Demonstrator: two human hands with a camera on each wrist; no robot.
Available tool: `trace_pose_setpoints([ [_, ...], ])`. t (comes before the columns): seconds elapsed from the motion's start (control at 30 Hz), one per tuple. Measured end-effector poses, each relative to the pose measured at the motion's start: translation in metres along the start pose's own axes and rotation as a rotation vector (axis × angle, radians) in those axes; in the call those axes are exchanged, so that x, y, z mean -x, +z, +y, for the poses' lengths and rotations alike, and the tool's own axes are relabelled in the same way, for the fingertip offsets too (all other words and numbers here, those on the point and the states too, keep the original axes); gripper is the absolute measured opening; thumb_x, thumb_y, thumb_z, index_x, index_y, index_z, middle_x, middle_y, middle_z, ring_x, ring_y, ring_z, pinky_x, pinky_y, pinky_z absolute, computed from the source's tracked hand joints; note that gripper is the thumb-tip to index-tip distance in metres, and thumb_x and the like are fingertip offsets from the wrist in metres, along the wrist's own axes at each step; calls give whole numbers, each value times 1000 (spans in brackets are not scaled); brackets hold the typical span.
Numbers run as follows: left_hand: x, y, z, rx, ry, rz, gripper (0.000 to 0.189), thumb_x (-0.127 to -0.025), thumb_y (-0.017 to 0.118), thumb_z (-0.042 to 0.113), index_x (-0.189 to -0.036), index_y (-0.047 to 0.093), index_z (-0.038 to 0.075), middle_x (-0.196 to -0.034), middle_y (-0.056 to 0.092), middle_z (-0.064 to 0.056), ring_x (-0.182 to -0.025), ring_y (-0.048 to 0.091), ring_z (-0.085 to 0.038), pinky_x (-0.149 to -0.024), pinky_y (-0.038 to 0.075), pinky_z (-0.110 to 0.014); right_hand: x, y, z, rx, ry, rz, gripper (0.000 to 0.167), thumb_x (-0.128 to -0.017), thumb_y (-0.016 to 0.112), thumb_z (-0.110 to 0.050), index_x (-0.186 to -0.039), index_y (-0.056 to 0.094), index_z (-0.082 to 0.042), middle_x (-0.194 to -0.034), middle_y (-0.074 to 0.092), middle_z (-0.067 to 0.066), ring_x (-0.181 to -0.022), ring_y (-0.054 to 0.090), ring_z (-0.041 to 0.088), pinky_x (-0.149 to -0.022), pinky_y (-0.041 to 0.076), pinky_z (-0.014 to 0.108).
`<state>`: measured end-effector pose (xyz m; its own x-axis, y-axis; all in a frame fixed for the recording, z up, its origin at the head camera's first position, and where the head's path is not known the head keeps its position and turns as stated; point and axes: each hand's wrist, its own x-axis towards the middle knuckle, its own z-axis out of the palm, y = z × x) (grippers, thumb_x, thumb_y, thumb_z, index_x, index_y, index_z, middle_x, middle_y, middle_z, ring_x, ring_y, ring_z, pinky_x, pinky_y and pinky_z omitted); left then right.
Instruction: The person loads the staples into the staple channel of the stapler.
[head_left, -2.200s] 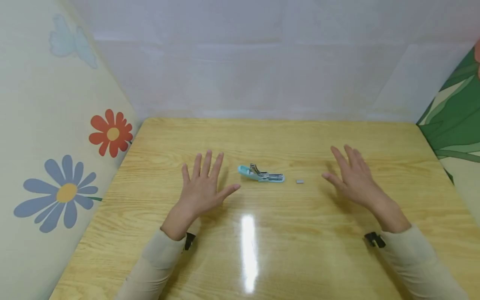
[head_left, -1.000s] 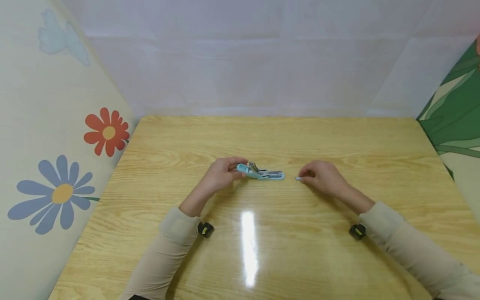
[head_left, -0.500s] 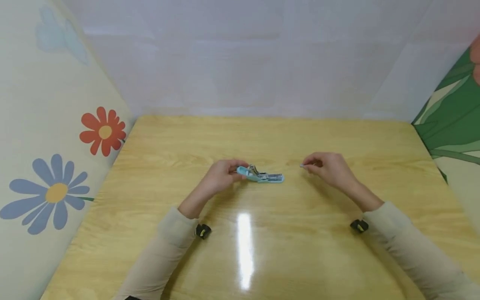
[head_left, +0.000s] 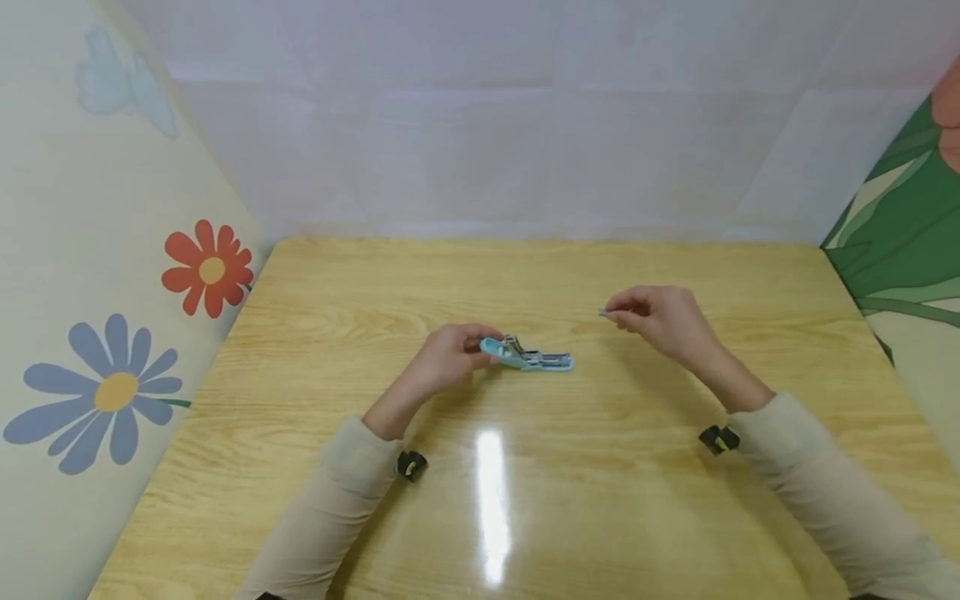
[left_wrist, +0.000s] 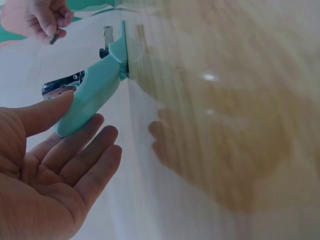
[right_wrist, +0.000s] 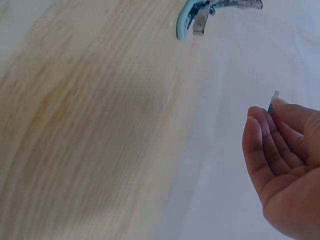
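A mint-green stapler, spread wide with its metal magazine exposed, lies near the middle of the table. My left hand pinches its left end between thumb and fingers; the left wrist view shows the thumb on the stapler's green shell. To the right and farther back, my right hand is raised above the table, with a small strip of staples pinched at the fingertips. In the right wrist view the end of the staple strip pokes out past the thumb.
The wood-grain table carries a bright light reflection at its front middle. A white sheet hangs behind the back edge. Painted walls stand at both sides, and each sleeve cuff has a small black device at it.
Both hands came in from lying spread over the table. The left took the stapler's left end; the right picked up the staple strip and has since lifted it up and back.
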<state>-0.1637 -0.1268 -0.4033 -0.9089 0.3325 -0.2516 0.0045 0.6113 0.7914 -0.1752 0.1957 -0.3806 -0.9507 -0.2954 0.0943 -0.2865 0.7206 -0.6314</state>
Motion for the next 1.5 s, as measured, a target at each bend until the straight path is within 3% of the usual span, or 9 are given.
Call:
trace_pose_setpoints([
  [0.53, -6, 4, 6, 14, -26, -4, 35, -93, 73, 14, -128, 69, 12, -120, 74, -10, -99, 71, -20, -74, 57, -27, -12, 45, -19, -40, -34, -68, 14, -95, 72, -14, -106, 78, -9, -103, 79, 10, -88, 75, 22, -75, 61, 34],
  [1.13, -6, 3, 10, 3, -63, 1, 34, -95, 72, 15, -128, 69, 14, -117, 76, -8, -83, 66, -19, -53, 38, -19, -7, 65, -18, 78, -64, -105, 10, -93, 74, -18, -99, 79, -12, -98, 80, 6, -83, 74, 20, -76, 61, 37],
  [1.5, -7, 2, 9, 0, -67, 4, 33, -95, 71, 16, -128, 70, 14, -118, 76, -8, -78, 63, -20, -52, 37, -19, -7, 67, -19, 88, -76, -118, 10, -93, 74, -15, -99, 80, -10, -98, 80, 7, -85, 75, 22, -77, 61, 38],
])
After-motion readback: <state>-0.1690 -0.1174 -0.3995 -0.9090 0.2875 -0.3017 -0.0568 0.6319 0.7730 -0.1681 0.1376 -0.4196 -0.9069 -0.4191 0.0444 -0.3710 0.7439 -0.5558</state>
